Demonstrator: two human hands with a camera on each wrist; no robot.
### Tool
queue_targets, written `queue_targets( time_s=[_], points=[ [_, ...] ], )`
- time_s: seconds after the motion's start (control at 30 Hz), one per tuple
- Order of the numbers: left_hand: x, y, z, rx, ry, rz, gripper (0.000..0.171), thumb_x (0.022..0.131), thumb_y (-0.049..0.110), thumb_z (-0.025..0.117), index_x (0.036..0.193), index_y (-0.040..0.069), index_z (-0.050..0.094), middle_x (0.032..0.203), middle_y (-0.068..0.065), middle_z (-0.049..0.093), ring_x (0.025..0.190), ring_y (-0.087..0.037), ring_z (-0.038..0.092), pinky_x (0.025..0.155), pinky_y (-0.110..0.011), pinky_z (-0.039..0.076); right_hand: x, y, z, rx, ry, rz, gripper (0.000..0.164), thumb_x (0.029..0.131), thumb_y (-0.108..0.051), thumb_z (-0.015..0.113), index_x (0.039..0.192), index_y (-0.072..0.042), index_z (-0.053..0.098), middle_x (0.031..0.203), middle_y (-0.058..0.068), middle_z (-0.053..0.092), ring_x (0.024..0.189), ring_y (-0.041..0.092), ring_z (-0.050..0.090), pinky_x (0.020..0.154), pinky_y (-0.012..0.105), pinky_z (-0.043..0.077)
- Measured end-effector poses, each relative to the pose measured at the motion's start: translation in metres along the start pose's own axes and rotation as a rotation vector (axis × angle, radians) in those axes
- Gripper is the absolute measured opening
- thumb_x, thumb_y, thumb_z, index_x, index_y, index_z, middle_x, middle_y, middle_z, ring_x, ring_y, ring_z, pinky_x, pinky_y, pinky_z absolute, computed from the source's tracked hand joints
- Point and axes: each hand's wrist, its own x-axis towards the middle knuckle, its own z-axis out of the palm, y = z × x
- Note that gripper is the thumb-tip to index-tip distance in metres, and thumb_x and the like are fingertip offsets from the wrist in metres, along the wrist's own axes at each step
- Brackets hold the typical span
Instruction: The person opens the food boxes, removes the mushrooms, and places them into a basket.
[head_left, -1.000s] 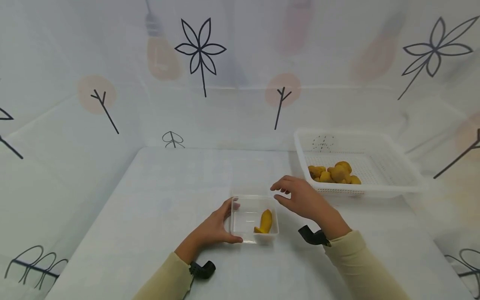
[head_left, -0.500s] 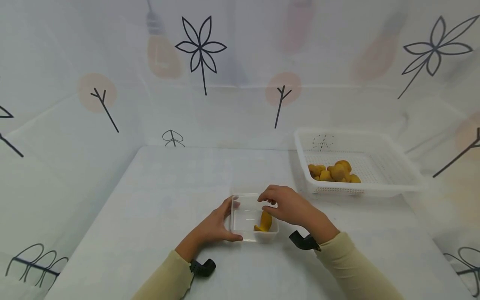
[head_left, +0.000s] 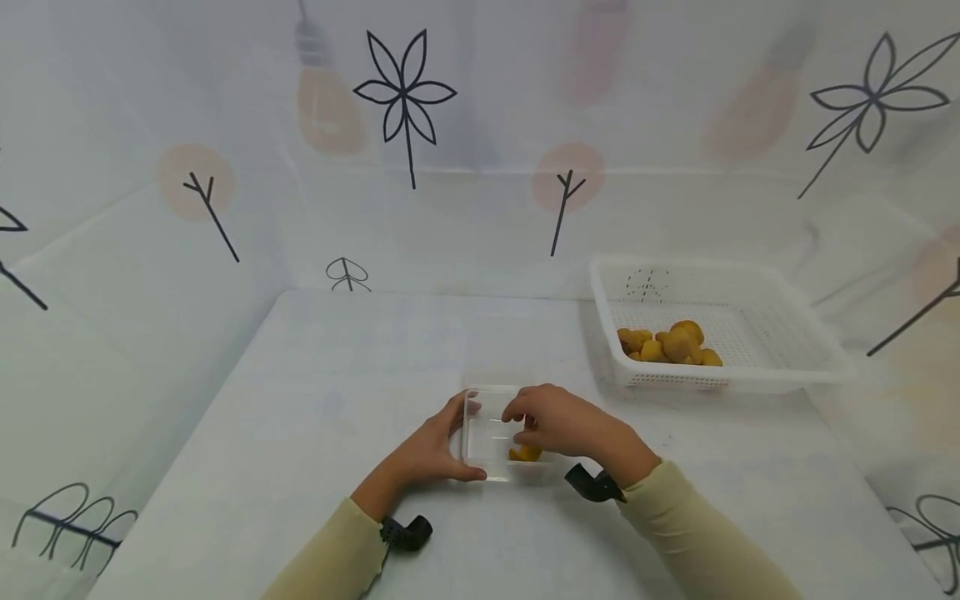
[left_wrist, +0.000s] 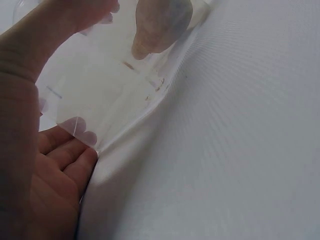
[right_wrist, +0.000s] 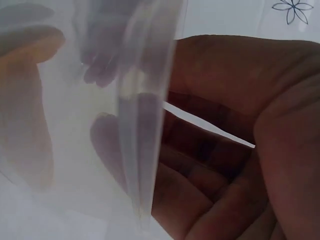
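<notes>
A small clear plastic box (head_left: 483, 440) stands on the white table, its left side gripped between the thumb and fingers of my left hand (head_left: 426, 450). Inside it lies one knobby yellow-brown piece (head_left: 523, 453) that looks like ginger root, its upper part covered by my right hand (head_left: 573, 427). That hand reaches over the right rim, fingers bent downward. In the right wrist view, its fingertips (right_wrist: 107, 137) show through the cloudy box wall (right_wrist: 150, 120), apart from the piece (right_wrist: 27, 115). The left wrist view shows the left fingers (left_wrist: 80, 170) against the box's edge.
At the back right, a white perforated basket (head_left: 772, 333) holds several similar yellow-brown pieces (head_left: 678, 343). A white cloth printed with plants and bulbs (head_left: 480, 225) hangs behind and beside the table (head_left: 337, 375). Each wrist wears a black camera mount (head_left: 407, 533).
My right hand has moved left and down, from beside the box to inside its right rim, covering part of the yellow-brown piece. The left hand keeps its grip in place.
</notes>
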Motion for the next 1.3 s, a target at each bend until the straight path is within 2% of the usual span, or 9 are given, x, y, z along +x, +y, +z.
queue_targets(
  time_s=[0.2,0.43,0.63,0.87,1.03,1.2,1.3],
  points=[
    [0.0,0.002,-0.002,-0.014,-0.006,0.02,0.115,0.066,0.044,0.086,0.154,0.03,0.013,0.157,0.002,0.032,0.144,-0.016,0.034,0.114,-0.046,0.037,0.009,-0.002,0.004,-0.052,-0.063,0.018,0.021,0.083,-0.013,0.073,0.104,-0.009,0.074,0.1,0.004,0.07,0.076,0.008,0.059,0.07,0.025,0.053],
    [0.001,0.002,-0.004,-0.053,-0.024,0.057,0.117,0.066,0.043,0.087,0.155,0.025,0.013,0.157,-0.002,0.032,0.143,-0.014,0.034,0.114,-0.044,0.037,0.017,-0.006,0.009,-0.111,-0.143,0.066,0.021,0.081,-0.018,0.077,0.101,-0.011,0.075,0.093,-0.001,0.07,0.079,0.008,0.057,0.076,0.028,0.053],
    [0.001,0.001,-0.003,-0.053,-0.029,0.067,0.117,0.066,0.042,0.087,0.155,0.024,0.013,0.157,-0.001,0.033,0.143,-0.012,0.033,0.112,-0.041,0.039,0.022,-0.008,0.012,-0.16,-0.185,0.094,0.017,0.081,-0.016,0.077,0.097,-0.011,0.075,0.078,-0.008,0.063,0.069,0.008,0.053,0.066,0.025,0.05],
    [0.001,-0.002,-0.003,-0.035,-0.016,0.064,0.117,0.066,0.044,0.087,0.154,0.027,0.013,0.155,0.002,0.034,0.143,-0.011,0.034,0.113,-0.04,0.038,0.024,-0.012,0.014,-0.249,-0.193,0.072,0.001,0.081,-0.016,0.075,0.08,-0.016,0.075,0.076,-0.009,0.067,0.068,0.006,0.055,0.064,0.024,0.05],
    [0.0,-0.002,-0.003,-0.014,-0.012,0.071,0.116,0.066,0.048,0.086,0.154,0.029,0.013,0.154,0.004,0.036,0.142,-0.013,0.036,0.113,-0.041,0.039,0.024,-0.012,0.016,-0.276,-0.209,0.054,0.013,0.082,-0.008,0.07,0.073,-0.017,0.073,0.07,-0.009,0.066,0.063,0.005,0.055,0.061,0.023,0.05],
    [0.0,-0.002,-0.003,-0.016,-0.014,0.081,0.116,0.067,0.048,0.085,0.154,0.03,0.011,0.155,0.001,0.035,0.143,-0.016,0.035,0.113,-0.041,0.039,0.024,-0.012,0.016,-0.275,-0.215,0.015,0.007,0.083,-0.01,0.071,0.083,-0.014,0.076,0.078,-0.007,0.069,0.067,0.005,0.057,0.064,0.022,0.052],
    [0.0,-0.002,-0.002,-0.023,-0.016,0.081,0.117,0.067,0.048,0.085,0.154,0.03,0.011,0.155,0.0,0.034,0.143,-0.016,0.034,0.113,-0.04,0.039,0.022,-0.011,0.015,-0.253,-0.217,-0.012,0.011,0.083,-0.012,0.073,0.093,-0.013,0.077,0.086,-0.004,0.071,0.072,0.005,0.058,0.068,0.022,0.053]
  ],
)
